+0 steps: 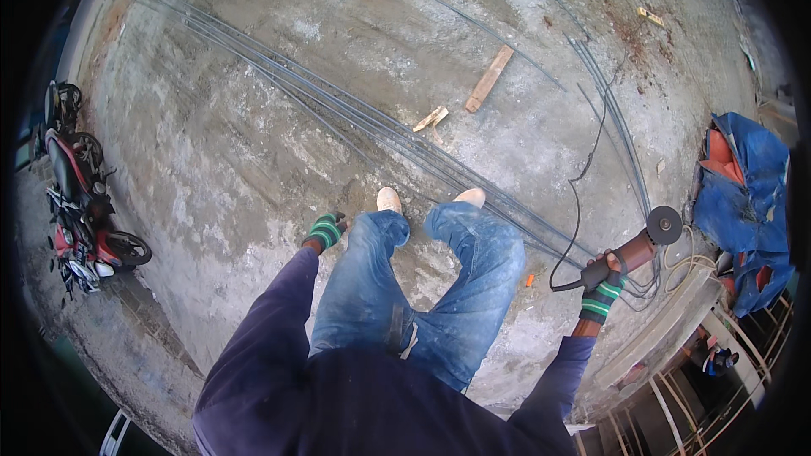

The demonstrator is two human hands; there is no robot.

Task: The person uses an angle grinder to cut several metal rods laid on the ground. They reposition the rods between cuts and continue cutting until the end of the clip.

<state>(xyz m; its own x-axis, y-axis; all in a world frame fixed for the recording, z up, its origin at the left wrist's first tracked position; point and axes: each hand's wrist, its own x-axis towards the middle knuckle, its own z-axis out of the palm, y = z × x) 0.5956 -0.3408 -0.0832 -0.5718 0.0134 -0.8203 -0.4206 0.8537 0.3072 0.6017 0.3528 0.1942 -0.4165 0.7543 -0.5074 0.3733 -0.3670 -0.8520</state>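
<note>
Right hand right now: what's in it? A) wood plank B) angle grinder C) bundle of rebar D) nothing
B: the gloved right hand is closed around the body of an angle grinder, its disc pointing away and its black cable trailing across the concrete floor.

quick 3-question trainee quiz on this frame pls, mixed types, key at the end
1. True or false: the right hand holds an angle grinder.
2. What lies on the concrete floor ahead of the person's feet? A) long steel bars B) stacked bricks C) a coiled hose
3. Fill in: the left hand wears a striped glove and holds ____.

Key: 1 true; 2 A; 3 nothing
</note>
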